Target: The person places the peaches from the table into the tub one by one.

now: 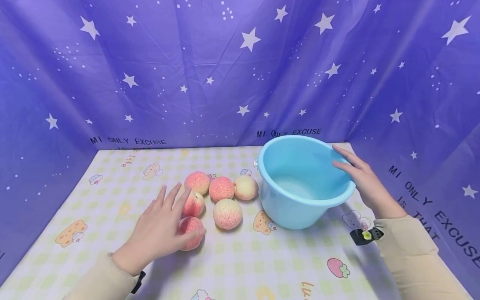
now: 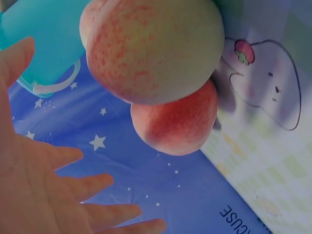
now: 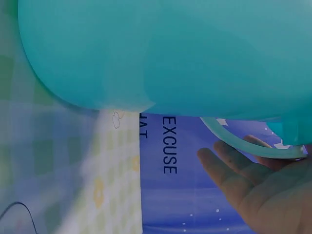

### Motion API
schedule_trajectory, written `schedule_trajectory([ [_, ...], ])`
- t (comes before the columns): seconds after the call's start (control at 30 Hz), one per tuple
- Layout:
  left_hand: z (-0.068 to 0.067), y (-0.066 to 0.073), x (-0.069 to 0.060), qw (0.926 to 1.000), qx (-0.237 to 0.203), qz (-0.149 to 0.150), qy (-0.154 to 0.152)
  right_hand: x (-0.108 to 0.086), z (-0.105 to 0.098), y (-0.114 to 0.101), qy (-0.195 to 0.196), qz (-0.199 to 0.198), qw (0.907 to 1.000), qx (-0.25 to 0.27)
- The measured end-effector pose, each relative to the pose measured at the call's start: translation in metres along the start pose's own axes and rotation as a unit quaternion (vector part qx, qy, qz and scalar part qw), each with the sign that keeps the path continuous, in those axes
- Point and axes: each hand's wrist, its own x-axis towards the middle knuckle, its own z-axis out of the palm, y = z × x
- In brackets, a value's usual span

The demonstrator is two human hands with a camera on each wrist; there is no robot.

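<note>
left hand (image 1: 159,225), fingers apart, by speckled pink-yellow round peaches (image 1: 227,214): cup gently. right hand (image 1: 364,180) pinches light-blue round plastic bucket (image 1: 288,206): keep steady.

Bare hands (image 1: 159,227), beige sleeves (image 1: 412,254), black piece (image 1: 138,282) at left cuff (image 1: 119,267), black band (image 1: 358,238) with yellow spot (image 1: 366,236) at right cuff (image 1: 397,228)

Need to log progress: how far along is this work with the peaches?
Nothing looks done: all six peaches lie on the table, none in the bucket. In hand: left hand spread near them, right hand at the bucket. Remaining: probably bucketing all six.
</note>
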Motion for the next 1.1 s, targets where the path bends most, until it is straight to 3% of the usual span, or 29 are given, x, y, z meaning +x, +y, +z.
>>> schedule_trajectory([
  [0.57,0.020,0.009,-0.015,0.9994,-0.018,0.026,-0.012,-0.004,0.007,0.008,-0.005,-0.042,0.9944,0.097],
  [0.83,0.028,0.014,-0.017,0.9991,-0.033,0.014,-0.021,-0.004,0.009,0.010,0.000,-0.048,0.9895,0.136],
  [1.1,0.033,0.015,-0.018,0.9990,-0.037,0.006,-0.025,-0.004,0.011,0.010,0.007,-0.033,0.9910,0.129],
])
